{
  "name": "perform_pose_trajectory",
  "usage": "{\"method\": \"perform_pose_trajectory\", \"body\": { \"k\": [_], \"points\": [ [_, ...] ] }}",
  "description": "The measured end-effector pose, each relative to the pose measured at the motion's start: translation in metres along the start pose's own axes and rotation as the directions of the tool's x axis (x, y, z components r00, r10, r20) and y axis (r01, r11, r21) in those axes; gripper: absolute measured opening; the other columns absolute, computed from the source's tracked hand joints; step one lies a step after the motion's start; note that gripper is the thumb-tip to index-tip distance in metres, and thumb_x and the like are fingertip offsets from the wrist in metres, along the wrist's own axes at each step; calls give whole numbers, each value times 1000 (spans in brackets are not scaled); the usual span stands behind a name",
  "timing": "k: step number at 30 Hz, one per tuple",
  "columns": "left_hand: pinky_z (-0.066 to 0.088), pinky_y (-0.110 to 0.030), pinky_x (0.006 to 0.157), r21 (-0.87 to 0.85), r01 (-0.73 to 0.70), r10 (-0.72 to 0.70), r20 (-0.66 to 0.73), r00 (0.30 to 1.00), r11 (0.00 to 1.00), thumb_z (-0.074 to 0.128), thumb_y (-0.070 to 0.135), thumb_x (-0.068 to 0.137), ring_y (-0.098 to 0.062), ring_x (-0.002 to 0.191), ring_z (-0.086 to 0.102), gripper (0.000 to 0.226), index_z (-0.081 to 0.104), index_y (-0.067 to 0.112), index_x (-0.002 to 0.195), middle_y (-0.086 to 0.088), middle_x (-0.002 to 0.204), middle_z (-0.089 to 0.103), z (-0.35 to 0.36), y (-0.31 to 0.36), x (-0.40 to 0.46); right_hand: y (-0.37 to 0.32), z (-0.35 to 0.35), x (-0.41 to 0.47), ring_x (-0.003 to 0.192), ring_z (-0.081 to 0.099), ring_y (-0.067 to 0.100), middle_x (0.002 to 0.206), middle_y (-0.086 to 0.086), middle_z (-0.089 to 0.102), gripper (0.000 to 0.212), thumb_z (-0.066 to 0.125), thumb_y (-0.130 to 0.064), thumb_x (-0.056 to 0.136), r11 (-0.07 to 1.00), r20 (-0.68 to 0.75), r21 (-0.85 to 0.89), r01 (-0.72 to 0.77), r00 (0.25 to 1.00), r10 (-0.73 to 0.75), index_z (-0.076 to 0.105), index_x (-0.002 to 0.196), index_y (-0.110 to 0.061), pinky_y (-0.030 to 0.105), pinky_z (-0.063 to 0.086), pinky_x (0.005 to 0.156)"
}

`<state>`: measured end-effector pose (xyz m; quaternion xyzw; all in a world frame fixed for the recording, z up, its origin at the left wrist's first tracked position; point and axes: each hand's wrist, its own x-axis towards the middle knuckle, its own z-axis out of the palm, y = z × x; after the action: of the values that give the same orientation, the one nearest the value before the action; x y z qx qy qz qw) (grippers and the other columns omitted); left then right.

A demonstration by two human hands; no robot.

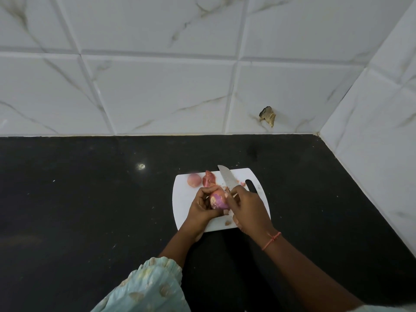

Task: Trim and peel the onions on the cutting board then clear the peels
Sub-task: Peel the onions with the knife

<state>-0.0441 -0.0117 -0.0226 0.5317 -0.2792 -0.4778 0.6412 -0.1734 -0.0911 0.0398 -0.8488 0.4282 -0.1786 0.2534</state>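
A white cutting board (182,199) lies on the black counter. My left hand (202,207) grips a partly peeled purple onion (218,200) just above the board. My right hand (247,208) holds a knife (227,177) whose blade points away toward the wall, while its fingers touch the onion's right side. At the board's far edge sit a round pink onion (194,180) and a loose reddish peel (209,178). Small peel scraps (228,222) lie near the board's front edge.
The black counter (90,199) stretches wide to the left and ends at white marble-look tiled walls behind and to the right. A chipped hole (267,116) marks the back wall. The board has a handle slot (251,185) at its right side.
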Motion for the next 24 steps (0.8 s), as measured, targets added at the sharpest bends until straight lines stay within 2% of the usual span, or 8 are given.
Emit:
{"method": "perform_pose_trajectory", "body": {
  "k": [2, 4, 7, 11, 14, 17, 21, 24],
  "points": [
    [54, -40, 98, -18, -3, 3, -7, 1000, 1000, 83, -7, 70, -27, 118, 64, 65, 56, 12, 126, -7, 125, 67, 0, 0, 0, -2, 2, -5, 78, 64, 10, 88, -5, 67, 30, 61, -45, 91, 999, 9, 40, 18, 1000, -19, 60, 110, -21, 28, 54, 68],
    [55, -36, 97, -27, -4, 4, -4, 1000, 1000, 80, -11, 73, -26, 118, 64, 63, 55, 11, 127, -9, 128, 65, 1, 0, 0, -4, 5, -9, 81, 62, 9, 92, -6, 64, 30, 64, -44, 88, 999, 31, -5, 54, 998, -53, 58, 108, -21, 25, 53, 70],
    [55, -33, 96, -24, -8, 8, 6, 1000, 1000, 77, -15, 74, -23, 118, 65, 63, 55, 10, 127, -9, 129, 65, 1, 0, -1, -5, 6, -11, 75, 57, 10, 85, -3, 61, 20, 62, -37, 91, 995, 1, -47, 90, 996, -90, 52, 93, -20, 25, 48, 63],
    [55, -34, 95, -11, -4, 4, 6, 1000, 1000, 80, -11, 70, -23, 118, 64, 66, 55, 11, 127, -8, 128, 64, 1, 0, -1, -4, 5, -8, 65, 58, 14, 73, -1, 60, 16, 60, -28, 94, 994, -39, -71, 78, 996, -81, 52, 86, -16, 35, 50, 58],
    [55, -34, 94, 5, -9, 9, -12, 1000, 1000, 83, -2, 67, -23, 117, 64, 67, 55, 12, 126, -7, 126, 65, 1, 0, 0, -6, 3, -5, 65, 62, 12, 75, -2, 63, 15, 59, -30, 94, 999, -32, -27, 44, 998, -45, 54, 92, -16, 32, 53, 59],
    [55, -33, 95, 42, -26, 26, -2, 1000, 999, 81, -10, 71, -23, 117, 64, 63, 56, 12, 124, -5, 124, 67, 1, -2, 1, -10, 3, -4, 59, 63, 9, 70, -6, 62, 21, 61, -38, 90, 1000, 11, 0, -1, 1000, 1, 51, 99, -22, 28, 53, 59],
    [54, -35, 97, 58, -54, 56, -36, 998, 997, 82, -1, 70, -21, 117, 63, 63, 56, 11, 125, -4, 125, 67, 2, -4, 0, -12, 11, -10, 71, 60, 15, 90, -2, 58, 19, 52, -35, 95, 990, -21, -126, 60, 998, -64, 48, 108, -21, 31, 50, 57],
    [54, -37, 99, 75, -71, 76, -71, 995, 995, 84, 4, 69, -21, 118, 63, 62, 55, 11, 124, -4, 126, 66, 4, -5, 0, -19, 18, -16, 76, 60, 19, 104, 1, 54, 20, 44, -30, 101, 976, -31, -208, 68, 997, -76, 47, 115, -17, 24, 33, 54]
  ]
}}
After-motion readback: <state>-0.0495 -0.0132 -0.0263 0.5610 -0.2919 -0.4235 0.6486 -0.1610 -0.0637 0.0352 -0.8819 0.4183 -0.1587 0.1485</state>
